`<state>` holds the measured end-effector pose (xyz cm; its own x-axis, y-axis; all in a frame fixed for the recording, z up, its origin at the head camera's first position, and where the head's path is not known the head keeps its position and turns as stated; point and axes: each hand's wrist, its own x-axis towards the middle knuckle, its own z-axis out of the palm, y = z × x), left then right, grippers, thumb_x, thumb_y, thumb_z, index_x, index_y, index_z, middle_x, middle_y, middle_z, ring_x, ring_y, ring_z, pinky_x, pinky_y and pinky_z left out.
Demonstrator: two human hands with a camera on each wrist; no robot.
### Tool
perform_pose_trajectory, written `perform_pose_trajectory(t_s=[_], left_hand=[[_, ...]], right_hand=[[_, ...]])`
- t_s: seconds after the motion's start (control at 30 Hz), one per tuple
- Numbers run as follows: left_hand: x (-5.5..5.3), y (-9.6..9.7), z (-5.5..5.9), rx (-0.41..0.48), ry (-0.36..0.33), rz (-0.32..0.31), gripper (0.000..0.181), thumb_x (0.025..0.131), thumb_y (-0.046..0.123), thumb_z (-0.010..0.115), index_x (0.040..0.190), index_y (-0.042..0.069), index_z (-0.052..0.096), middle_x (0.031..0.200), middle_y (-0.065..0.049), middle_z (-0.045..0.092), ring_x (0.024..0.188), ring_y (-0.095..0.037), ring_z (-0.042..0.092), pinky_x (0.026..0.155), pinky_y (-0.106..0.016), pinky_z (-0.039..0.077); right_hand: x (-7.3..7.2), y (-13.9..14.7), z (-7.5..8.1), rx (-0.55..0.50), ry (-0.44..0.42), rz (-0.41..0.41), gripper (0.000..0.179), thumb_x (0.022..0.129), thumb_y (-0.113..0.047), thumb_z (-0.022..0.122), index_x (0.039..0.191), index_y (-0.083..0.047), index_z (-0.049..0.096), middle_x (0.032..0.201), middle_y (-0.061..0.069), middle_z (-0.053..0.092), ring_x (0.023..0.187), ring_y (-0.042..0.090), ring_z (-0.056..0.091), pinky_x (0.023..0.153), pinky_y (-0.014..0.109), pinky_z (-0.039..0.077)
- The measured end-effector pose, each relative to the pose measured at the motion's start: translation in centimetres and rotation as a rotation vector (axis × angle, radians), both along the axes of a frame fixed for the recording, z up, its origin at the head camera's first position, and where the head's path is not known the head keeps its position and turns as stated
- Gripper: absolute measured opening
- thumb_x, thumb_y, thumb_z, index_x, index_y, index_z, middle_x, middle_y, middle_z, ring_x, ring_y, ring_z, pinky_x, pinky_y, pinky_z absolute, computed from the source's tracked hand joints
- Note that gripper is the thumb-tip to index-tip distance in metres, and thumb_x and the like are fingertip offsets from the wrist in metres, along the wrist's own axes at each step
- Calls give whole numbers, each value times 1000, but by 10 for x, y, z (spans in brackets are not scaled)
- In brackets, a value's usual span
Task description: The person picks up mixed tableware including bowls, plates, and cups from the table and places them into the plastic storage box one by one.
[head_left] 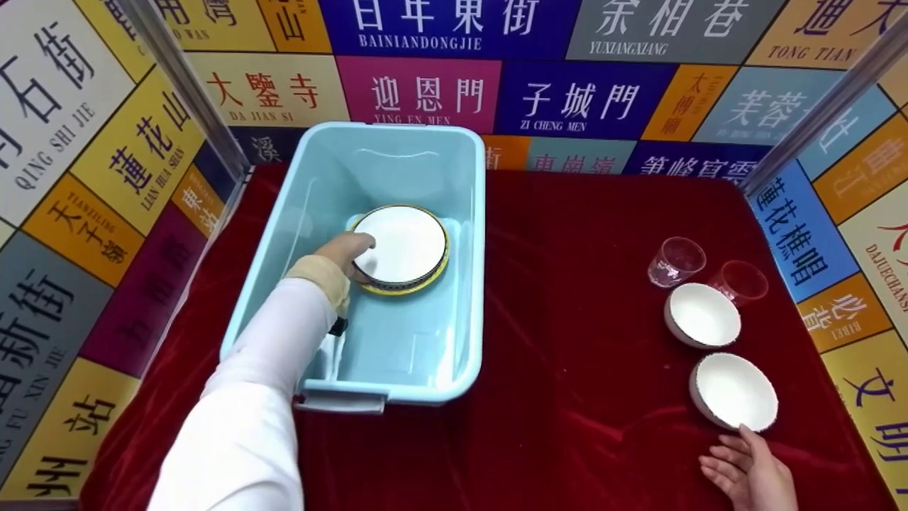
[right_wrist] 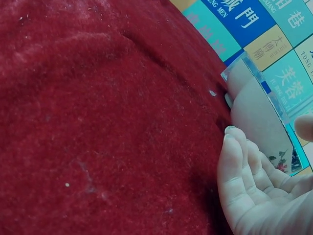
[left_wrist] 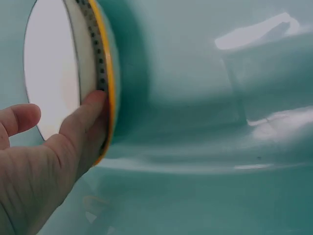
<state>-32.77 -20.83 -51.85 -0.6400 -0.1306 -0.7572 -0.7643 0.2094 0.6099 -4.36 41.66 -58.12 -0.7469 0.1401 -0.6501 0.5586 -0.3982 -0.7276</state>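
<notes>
My left hand (head_left: 342,254) reaches into a light blue plastic bin (head_left: 397,348). Its fingers (left_wrist: 80,115) lie along the side of stacked white plates (head_left: 403,245), while the thumb extends over the top face. Under the white plate shows a yellow-rimmed plate (left_wrist: 111,73) with a dotted dark band. At the lower right, my right hand (head_left: 756,471) is beside the nearer white bowl (head_left: 734,392), thumb tip right at its rim. Loosely curved fingers (right_wrist: 232,161) overlap the bowl's outer side, which bears a small flower pattern. Nothing shows in the right palm.
Beyond the nearer bowl is a second white bowl (head_left: 702,316). Two clear glasses (head_left: 676,261) stand behind it. Red velvet cloth (head_left: 567,341) covers the table. Panels with printed street names (head_left: 418,89) enclose the back and sides, and a grey handle (head_left: 340,403) juts from the bin's near rim.
</notes>
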Motion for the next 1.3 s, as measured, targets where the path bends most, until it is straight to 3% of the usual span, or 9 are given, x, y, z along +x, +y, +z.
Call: perform_pose_trajectory(t_s=[0.17,0.53,0.73,0.87,1.3], left_hand=[[1,-1,9,-31,-14,-21,70,103,24,41,162,5,8,168,-18,15,141,-42,45,114,-46,46],[-1,3,15,12,3,70,68,105,22,41,162,4,10,168,-19,13,151,-39,29,119,-47,41],[5,1,29,45,-7,121,66,105,21,40,162,5,10,169,-17,10,153,-38,23,121,-48,37],[10,1,36,30,-22,108,67,106,21,40,162,4,7,168,-19,12,151,-40,27,119,-47,40],[11,-5,26,-18,34,137,65,104,21,40,160,2,14,166,-21,19,147,-42,36,115,-47,44]], right_hand=[[-1,3,-2,-3,-4,5,44,103,-49,47,82,-19,72,76,-2,69,73,18,73,75,30,64],[-6,9,0,1,-19,6,45,103,-49,46,83,-17,71,78,1,67,75,19,73,77,30,64],[-10,11,0,-16,2,41,46,106,-47,41,87,-16,70,81,2,67,78,19,73,78,29,63],[-13,11,1,-22,-14,37,47,106,-46,40,87,-14,69,81,3,67,78,19,73,78,29,64],[-21,8,4,20,-81,14,42,107,-41,41,85,-14,64,77,4,69,74,19,74,77,30,64]])
